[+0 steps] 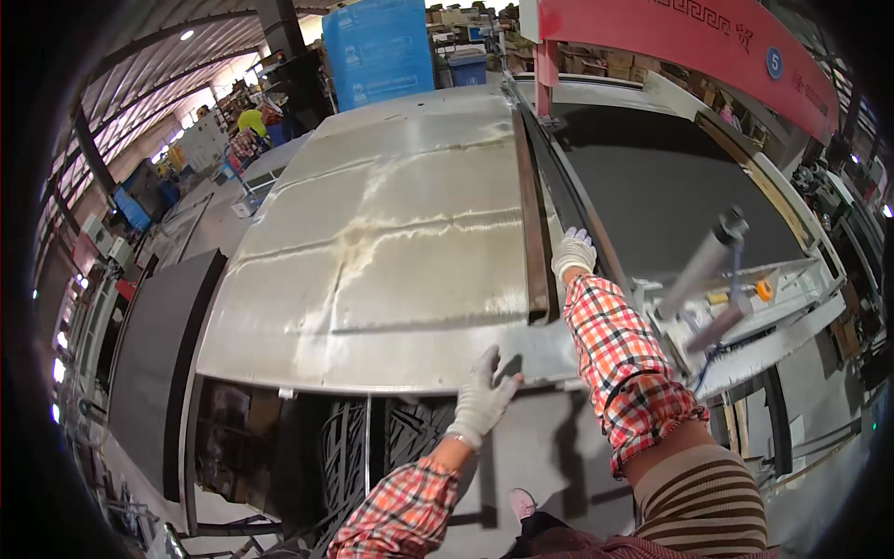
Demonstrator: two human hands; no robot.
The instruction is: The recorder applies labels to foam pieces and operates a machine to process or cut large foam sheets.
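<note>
My left hand (480,402), in a white glove with fingertips bare, is at the front edge of a large metal-topped table (428,289). Its fingers are spread and hold nothing; whether they touch the edge I cannot tell. My right hand (574,252), gloved the same way, reaches farther forward with fingers stretched out over the gap at the table's right side. Under or beside it run a long black strip (549,168) and a rusty brown bar (534,224). Both forearms wear red checked sleeve covers.
Right of the gap, a black sheet (670,186) lies on a machine bed beneath a red beam (689,42). A metal cylinder (703,261) stands near my right arm. Dark sheets (158,363) are stacked at left. Black offcuts (345,456) lie under the table. A blue panel (380,56) stands behind.
</note>
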